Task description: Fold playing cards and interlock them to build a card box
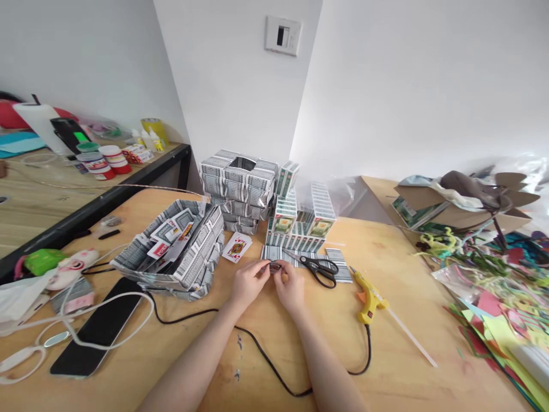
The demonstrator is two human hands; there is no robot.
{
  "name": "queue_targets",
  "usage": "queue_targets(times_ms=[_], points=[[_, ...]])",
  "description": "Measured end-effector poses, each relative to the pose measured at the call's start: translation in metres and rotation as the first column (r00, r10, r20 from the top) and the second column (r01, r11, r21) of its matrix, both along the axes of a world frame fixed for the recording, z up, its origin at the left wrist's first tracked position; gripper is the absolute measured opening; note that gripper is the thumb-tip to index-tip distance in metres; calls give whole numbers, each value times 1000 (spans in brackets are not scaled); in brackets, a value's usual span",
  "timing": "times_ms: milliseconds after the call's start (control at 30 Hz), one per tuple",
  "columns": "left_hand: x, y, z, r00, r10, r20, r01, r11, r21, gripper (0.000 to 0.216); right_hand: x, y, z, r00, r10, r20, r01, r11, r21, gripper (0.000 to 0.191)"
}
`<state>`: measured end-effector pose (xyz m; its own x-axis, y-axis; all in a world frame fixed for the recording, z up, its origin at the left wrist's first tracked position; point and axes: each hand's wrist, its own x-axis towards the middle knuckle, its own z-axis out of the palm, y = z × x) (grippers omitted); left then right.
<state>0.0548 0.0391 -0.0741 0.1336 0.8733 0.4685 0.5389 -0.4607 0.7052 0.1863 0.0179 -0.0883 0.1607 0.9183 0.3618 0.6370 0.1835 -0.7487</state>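
Note:
My left hand (pixel 250 281) and my right hand (pixel 290 286) meet over the table's middle. Their fingertips pinch a small bent playing card (pixel 274 266) with a grey back, mostly hidden by the fingers. Just beyond lie black-handled scissors (pixel 321 270) across grey-backed cards (pixel 343 265). To the right rests a yellow glue gun (pixel 369 297) with a clear glue stick (pixel 414 339) at its rear. Left of my hands are face-up playing cards (pixel 237 247) and a basket made of folded cards (pixel 201 260) that holds loose cards and packaging.
Behind stand a stacked box of folded cards (pixel 235 180) and piled card packs (pixel 295 229). A black cord (pixel 268 356) runs beneath my forearms. At left lie a black phone-like slab (pixel 96 329) and white cable; at right, craft scraps (pixel 493 320) and a cardboard box (pixel 433 197).

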Motion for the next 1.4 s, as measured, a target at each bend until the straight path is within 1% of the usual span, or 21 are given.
queue_targets(times_ms=[200, 433, 567, 733, 900, 1033, 1200, 1400], points=[[-1, 2, -3, 1000, -5, 25, 5, 1000, -5, 22, 0, 1, -2, 1000, -18, -8, 18, 999, -36, 24], [-2, 2, -4, 1000, -3, 21, 3, 1000, -14, 20, 0, -1, 4, 997, 37, -64, -37, 999, -4, 21], [-3, 3, -5, 1000, -7, 24, 7, 1000, -7, 16, -1, -1, 3, 1000, 14, -12, -14, 999, -36, 22], [-3, 4, -9, 1000, 5, -20, -4, 999, 35, 14, 0, -1, 3, 999, 3, 54, 0, 998, -58, 24], [-5, 6, -10, 999, 20, -45, -18, 999, 48, 14, 1, 0, 3, 996, 51, 79, -47, 998, -49, 25], [-5, 8, -12, 999, 29, -30, -28, 1000, 10, 16, 2, 1, 1, 992, 86, 88, -82, 996, -46, 26], [-5, 11, -13, 999, 32, 18, -31, 997, -73, 19, 2, 2, 1, 993, 116, 36, -114, 992, -45, 27], [-5, 12, -13, 999, 36, 37, -32, 994, -100, 19, 3, 3, 0, 993, 111, 40, -110, 993, -42, 29]])
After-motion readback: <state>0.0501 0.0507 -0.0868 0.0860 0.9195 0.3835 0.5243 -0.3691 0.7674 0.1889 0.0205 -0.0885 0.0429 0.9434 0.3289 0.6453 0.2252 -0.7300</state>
